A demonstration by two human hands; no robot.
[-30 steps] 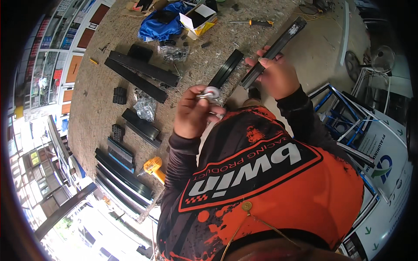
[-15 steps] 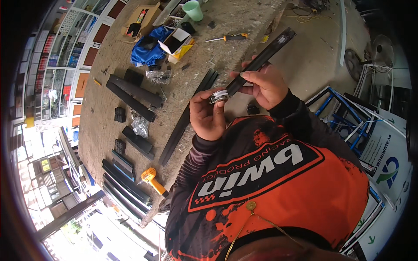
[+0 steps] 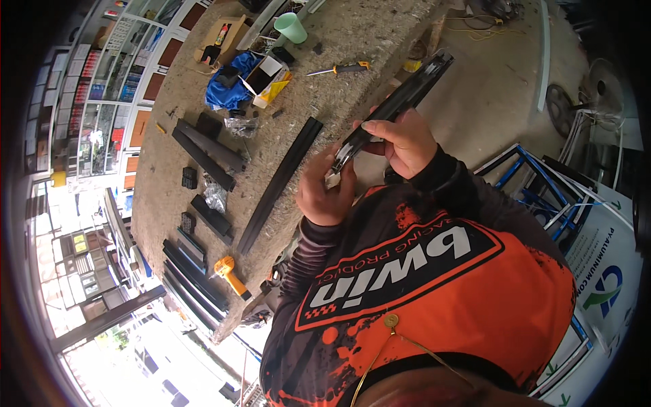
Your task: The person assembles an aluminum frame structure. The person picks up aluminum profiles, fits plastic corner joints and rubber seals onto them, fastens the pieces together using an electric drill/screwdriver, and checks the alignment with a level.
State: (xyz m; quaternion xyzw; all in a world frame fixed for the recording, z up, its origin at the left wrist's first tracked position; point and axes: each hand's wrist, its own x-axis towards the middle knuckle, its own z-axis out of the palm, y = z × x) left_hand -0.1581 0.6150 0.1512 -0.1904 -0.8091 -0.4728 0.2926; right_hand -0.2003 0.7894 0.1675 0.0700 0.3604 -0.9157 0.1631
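Silvery roller [image 3: 347, 150] has shifted into line with the black channel [image 3: 409, 93]; left hand [image 3: 327, 192] pinches the roller; right hand [image 3: 408, 141] clasps the channel.

You face washed-out glare at lower left, softer light across the bench [image 3: 268, 149], and dark, bending side edges.

Green cup [image 3: 291, 29], blue cloth [image 3: 220, 98]

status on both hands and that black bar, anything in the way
Right hand gripping black bar; left hand fingers at its near end; nothing seen blocking the bar.
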